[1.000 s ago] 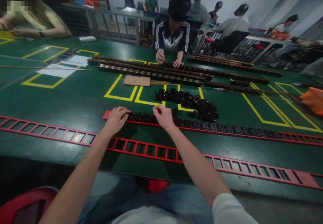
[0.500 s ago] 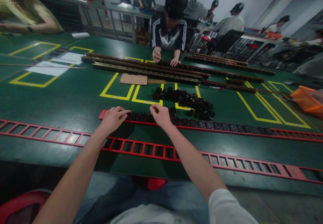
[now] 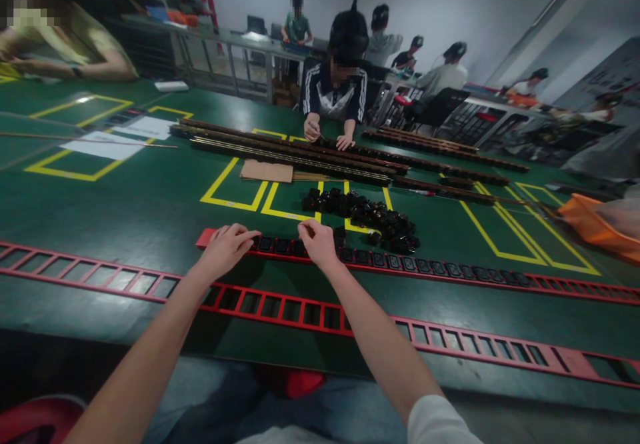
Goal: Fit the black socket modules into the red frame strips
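apparently the step in hand is seating or pressing the black square pieces (image 3: 393, 260) into the red strip (image 3: 204, 238), which lies on the green desk (image 3: 150, 221) across the person's front. a long row of them sits in its slots, while slots toward the right end show no piece.

the two hands are well apart from each other. the left hand (image 3: 227, 251) is at the strip's left end, its fingers stretched over the first pieces and a fingertip at the edge of one; whether it grips anything cannot be told. the right hand (image 3: 319, 243) is curled over the row further along, thumb and fingers drawn close, and what it may pinch is hidden.

just beyond the strip lies a loose pile (image 3: 360, 211) of black parts, near the right hand. the second red frame (image 3: 570, 362) runs nearer the person, under the forearms, its openings bare.

as a judgement, the next move calls for the left fingers to steady the strip and for the right hand to line a piece up squarely and push it down evenly, without tilting or dislodging its neighbours
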The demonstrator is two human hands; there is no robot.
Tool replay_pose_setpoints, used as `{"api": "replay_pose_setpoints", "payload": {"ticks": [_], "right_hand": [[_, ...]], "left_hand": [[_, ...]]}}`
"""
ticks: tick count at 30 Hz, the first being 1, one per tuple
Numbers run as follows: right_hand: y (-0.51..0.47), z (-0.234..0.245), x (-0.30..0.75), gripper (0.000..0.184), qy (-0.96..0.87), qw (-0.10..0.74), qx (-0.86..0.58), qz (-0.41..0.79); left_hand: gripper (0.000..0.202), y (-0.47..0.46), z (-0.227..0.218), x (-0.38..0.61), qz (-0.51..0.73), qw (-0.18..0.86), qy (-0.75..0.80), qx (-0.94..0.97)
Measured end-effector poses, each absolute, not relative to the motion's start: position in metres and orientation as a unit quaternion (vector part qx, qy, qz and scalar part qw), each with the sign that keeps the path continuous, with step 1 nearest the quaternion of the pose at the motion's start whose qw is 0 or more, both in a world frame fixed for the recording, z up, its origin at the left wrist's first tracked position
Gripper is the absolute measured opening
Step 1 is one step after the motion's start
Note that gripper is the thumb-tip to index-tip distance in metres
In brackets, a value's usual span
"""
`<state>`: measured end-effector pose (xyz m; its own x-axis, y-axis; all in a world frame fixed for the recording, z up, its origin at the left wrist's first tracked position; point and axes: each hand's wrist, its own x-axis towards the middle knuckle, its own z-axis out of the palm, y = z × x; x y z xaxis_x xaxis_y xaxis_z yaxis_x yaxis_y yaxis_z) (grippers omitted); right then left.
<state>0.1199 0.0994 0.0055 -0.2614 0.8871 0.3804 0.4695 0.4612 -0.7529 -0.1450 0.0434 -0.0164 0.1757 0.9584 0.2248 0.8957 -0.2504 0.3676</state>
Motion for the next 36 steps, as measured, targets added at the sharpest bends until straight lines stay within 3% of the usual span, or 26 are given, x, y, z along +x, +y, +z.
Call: {"api": "replay_pose_setpoints", "payload": {"ticks": [8,14,19,22,25,32,36], "right_hand": [[0.1,0.002,0.12,0.023,-0.752,0.407,-0.454,0.252],[0.128,0.023,0.168,0.026,-0.708,0.409,-0.568,0.09],[0.159,0.039,0.238,0.032,-0.57,0.302,-0.764,0.003],[0.168,0.031,0.269,0.039,-0.557,0.224,-0.8,0.005],[0.168,0.017,0.283,0.04,-0.574,0.171,-0.801,0.014],[0.166,0.004,0.273,0.025,-0.657,0.187,-0.73,0.012],[0.167,0.005,0.256,0.03,-0.706,0.188,-0.683,0.011]], "left_hand": [[0.04,0.044,-0.014,-0.142,0.164,0.079,0.633,0.752],[0.042,0.044,-0.013,-0.141,0.148,0.08,0.64,0.75],[0.043,0.042,-0.016,-0.14,0.159,0.063,0.638,0.751],[0.043,0.041,-0.019,-0.139,0.164,0.049,0.636,0.753],[0.043,0.04,-0.02,-0.139,0.168,0.045,0.634,0.754],[0.042,0.04,-0.023,-0.139,0.188,0.03,0.626,0.757],[0.042,0.041,-0.023,-0.138,0.189,0.034,0.624,0.757]]}}
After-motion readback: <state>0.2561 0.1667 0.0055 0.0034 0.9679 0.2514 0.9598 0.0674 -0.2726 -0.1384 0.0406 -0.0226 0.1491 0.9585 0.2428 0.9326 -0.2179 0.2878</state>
